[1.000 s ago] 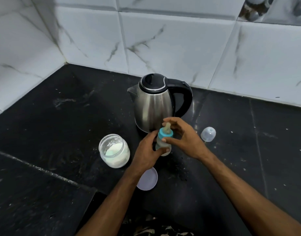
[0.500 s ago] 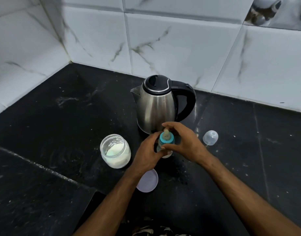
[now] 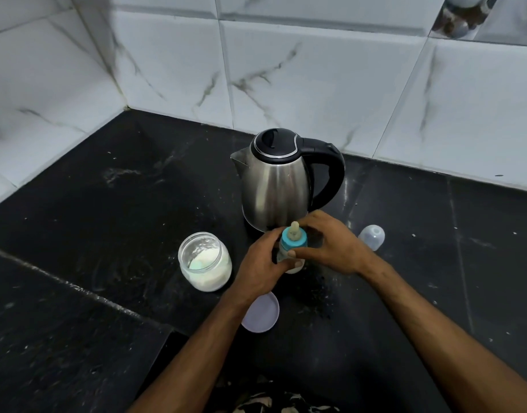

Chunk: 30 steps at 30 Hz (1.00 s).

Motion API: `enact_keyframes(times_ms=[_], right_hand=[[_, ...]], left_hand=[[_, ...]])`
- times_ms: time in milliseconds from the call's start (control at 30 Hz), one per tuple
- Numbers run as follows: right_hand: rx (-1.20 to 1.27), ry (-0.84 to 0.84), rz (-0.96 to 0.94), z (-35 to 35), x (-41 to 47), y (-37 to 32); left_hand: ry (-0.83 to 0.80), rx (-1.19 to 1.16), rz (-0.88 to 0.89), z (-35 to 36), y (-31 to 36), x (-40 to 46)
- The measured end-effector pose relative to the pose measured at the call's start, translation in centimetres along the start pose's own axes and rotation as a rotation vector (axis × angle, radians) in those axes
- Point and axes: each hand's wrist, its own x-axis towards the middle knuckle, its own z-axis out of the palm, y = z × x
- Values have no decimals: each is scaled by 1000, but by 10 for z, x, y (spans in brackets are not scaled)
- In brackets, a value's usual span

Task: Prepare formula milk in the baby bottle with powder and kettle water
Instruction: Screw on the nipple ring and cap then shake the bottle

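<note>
White marble-veined wall tiles point(image 3: 301, 79) form a corner behind a black stone counter point(image 3: 113, 222), which carries pale streaks and specks. We see a stainless steel kettle point(image 3: 274, 192) standing upright toward the far middle of the counter, its black lid closed, its spout pointing left and its black handle on the right.

Just near of the kettle we find the baby bottle point(image 3: 290, 248), upright on the counter, fitted with a blue collar and a pale teat. The left hand point(image 3: 262, 263) wraps its fingers around the bottle body from the left side. The right hand point(image 3: 330, 242) comes in from the right and curls thumb and fingers round the blue collar. Both hands therefore grasp the bottle. We cannot tell the fill level, as the hands cover most of the body.

To the left of the bottle stands an open glass jar point(image 3: 205, 260) holding white powder. Near the left wrist, a round white lid point(image 3: 262, 311) lies flat on the counter. To the right of the right hand, a clear domed bottle cap point(image 3: 372, 236) rests on the counter, apart from the bottle.
</note>
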Motion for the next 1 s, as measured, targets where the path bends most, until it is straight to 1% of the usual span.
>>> enact_keyframes(times_ms=[67,133,367,767,900,1000], right_hand=[[163,74,3,-2,0,-1],[247,110,0,-6,1,-3],[84,22,-38,-3,-2,0],[-3,46,39,4,-3,3],[-6,88,65,1,-7,6],[15,12,60,-3,-10,4]], left_hand=[[-9,-13,-9,0,0,0],[-13,-7,-6,0,1,0],[-8,-3,-20,0,1,0],[5,73,2,2,-1,-1],[-5,46,-11,1,0,-1],[-7,22,-14,1,0,-1]])
